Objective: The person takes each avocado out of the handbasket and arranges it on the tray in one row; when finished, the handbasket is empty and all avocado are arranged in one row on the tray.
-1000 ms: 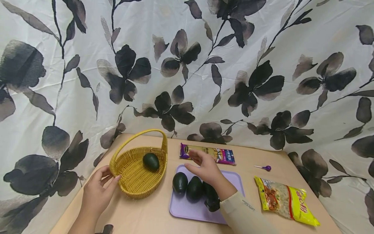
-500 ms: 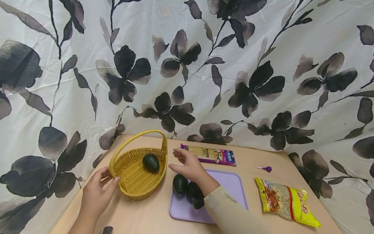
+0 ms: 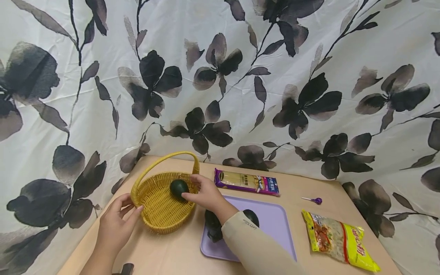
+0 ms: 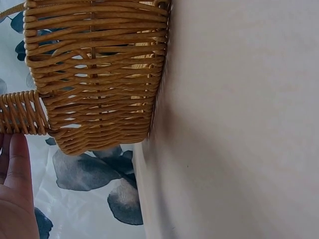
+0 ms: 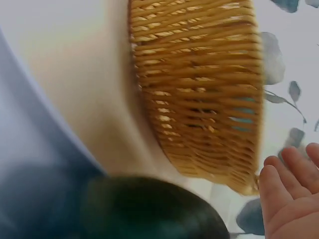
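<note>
A yellow woven basket (image 3: 154, 202) with an arched handle stands on the left of the table. One dark green avocado (image 3: 178, 188) lies inside it. My left hand (image 3: 115, 227) holds the basket at the handle's left base, thumb on the rim; in the left wrist view its fingers (image 4: 19, 159) meet the wrapped handle. My right hand (image 3: 209, 196) is at the basket's right rim, fingers extended, its thumb close to that avocado; whether they touch I cannot tell. Below the right forearm, a lilac tray (image 3: 275, 229) carries avocados (image 3: 252, 217), partly covered by the sleeve.
Behind the tray lies a purple pasta packet (image 3: 247, 182). To the right are a purple lollipop (image 3: 316, 200) and a yellow food bag (image 3: 338, 240). A black object (image 3: 128, 268) shows at the bottom edge. Floral cloth (image 3: 240, 95) hangs behind the table.
My right hand has travelled left from above the tray to the basket's right rim, uncovering the pasta packet. My left hand stays on the basket. The head view has shifted slightly.
</note>
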`<state>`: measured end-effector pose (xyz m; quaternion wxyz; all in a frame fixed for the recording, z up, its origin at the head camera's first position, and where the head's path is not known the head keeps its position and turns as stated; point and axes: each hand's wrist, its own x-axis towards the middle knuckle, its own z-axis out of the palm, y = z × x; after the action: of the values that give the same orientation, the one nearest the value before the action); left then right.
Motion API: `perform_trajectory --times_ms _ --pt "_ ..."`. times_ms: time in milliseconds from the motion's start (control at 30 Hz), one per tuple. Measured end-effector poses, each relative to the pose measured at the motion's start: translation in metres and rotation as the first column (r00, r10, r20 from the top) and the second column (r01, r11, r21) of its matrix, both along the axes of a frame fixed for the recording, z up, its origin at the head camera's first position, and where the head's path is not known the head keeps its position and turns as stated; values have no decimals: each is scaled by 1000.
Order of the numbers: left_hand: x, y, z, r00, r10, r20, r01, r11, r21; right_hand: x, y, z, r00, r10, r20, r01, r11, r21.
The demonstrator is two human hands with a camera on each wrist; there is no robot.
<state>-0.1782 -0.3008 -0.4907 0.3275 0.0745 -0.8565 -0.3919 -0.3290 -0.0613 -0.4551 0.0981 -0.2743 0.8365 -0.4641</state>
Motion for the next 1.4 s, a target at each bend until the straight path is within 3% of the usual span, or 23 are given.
perform_trajectory --times_ms 467,733,1200,1400 --pt "-3 -2 -2 1000 -18 -3 18 1000 -1 -11 -42 -1 997 19 -75 -7 987 159" --pt "-2 -3 -2 1000 -11 -2 11 1000 -3 -21 -62 -7 997 2 -78 20 959 283" --pt "-1 -2 -2 1000 -6 5 6 1000 4 -20 -70 -7 961 202 -190 -88 872 481" --pt "0 1 0 1000 -1 12 1 1000 5 -20 -69 -8 963 198 -184 -86 870 485"
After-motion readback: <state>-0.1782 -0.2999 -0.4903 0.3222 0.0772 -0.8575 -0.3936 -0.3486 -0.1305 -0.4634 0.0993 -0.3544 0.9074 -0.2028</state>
